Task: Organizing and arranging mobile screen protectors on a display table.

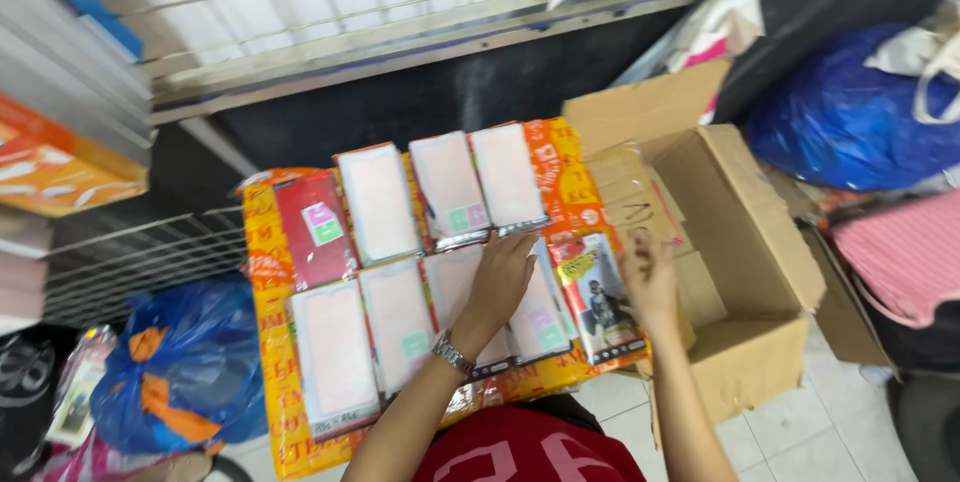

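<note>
The left hand (pixel 497 277) lies palm down, fingers together and flat, on a clear packet (pixel 470 307) in the front row of packets; it presses rather than grips, and a metal watch (pixel 452 353) sits on its wrist; the right hand (pixel 650 277) hovers at the right end of the same row, just beside a packet with a dark picture card (pixel 603 307), its fingers slightly apart and blurred, so I cannot tell whether it touches or holds anything; the packets lie in two rows on an orange-and-yellow wrapped bundle (pixel 268 342); the far row holds a red packet (pixel 315 227) and three pale ones (pixel 378 202), the near row more pale ones (pixel 335 357), all flat and edge to edge; an open cardboard box (pixel 745 242) stands just right of the bundle, touching it; a blue bag (pixel 855 107) sits beyond the box at the far right, and a pink ribbed thing (pixel 905 257) lies near it; another blue bag (pixel 190 362) with orange patches rests on the floor at the left; a wire rack (pixel 130 252) stands behind it.
</note>
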